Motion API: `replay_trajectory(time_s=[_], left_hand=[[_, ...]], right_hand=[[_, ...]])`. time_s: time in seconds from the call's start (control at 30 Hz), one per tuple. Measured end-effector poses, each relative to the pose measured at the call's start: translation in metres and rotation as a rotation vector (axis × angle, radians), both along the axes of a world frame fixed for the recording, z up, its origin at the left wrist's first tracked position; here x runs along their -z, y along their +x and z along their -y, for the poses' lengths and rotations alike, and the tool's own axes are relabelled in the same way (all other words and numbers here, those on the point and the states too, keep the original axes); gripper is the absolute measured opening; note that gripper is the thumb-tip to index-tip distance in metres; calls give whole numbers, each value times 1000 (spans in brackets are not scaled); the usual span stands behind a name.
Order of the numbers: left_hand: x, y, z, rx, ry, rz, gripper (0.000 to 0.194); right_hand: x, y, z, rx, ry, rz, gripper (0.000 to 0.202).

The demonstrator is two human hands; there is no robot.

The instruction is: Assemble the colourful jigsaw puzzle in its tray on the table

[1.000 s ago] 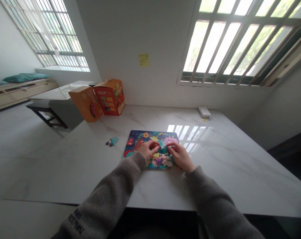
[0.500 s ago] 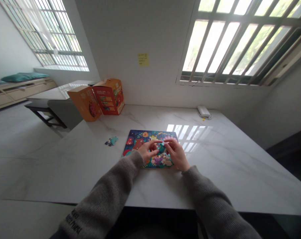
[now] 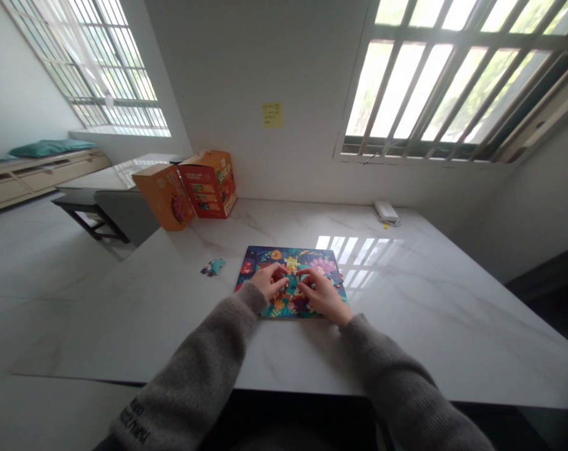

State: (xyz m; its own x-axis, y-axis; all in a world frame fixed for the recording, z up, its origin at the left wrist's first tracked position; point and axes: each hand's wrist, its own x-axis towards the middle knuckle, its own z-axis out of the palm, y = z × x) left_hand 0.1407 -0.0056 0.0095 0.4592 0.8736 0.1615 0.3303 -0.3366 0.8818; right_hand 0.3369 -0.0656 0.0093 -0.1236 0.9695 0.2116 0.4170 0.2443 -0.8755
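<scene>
A colourful jigsaw puzzle lies on the white marbled table, mostly put together, with a stray piece edge jutting at its right side. My left hand is over its middle left, the fingers loosely curved, thumb and forefinger apart with nothing visible between them. Opposite it, my right hand pinches a small puzzle piece between thumb and forefinger, just above the centre of the picture; the fingers largely hide the piece. Off to the left lie a few loose puzzle pieces, teal and dark, close together.
An orange-red puzzle box stands open at the table's back left corner, its orange flap swung out. A white device with a cable sits near the wall at the back right. A yellow note is stuck on the wall.
My right hand has shifted slightly left and down across the puzzle. My left hand has moved a little left, and its fingers have drawn back from the right hand's.
</scene>
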Motion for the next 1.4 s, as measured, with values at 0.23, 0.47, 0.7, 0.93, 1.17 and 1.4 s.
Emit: replay_trajectory(time_s=[0.23,0.47,0.7,0.93,1.17,1.4], left_hand=[[1,-17,6,28,232,-202,13],[11,-21,6,95,343,-290,15],[20,-23,2,139,401,-357,9],[21,-23,9,179,563,-463,19],[21,-24,9,181,565,-478,18],[20,-24,8,184,567,-474,16]], right_hand=[[11,-4,-3,7,83,224,17],[10,-7,1,84,160,470,19],[13,-7,5,57,228,631,19],[4,9,8,-15,290,549,16],[-5,101,-7,303,272,394,27],[13,127,-10,245,82,576,38]])
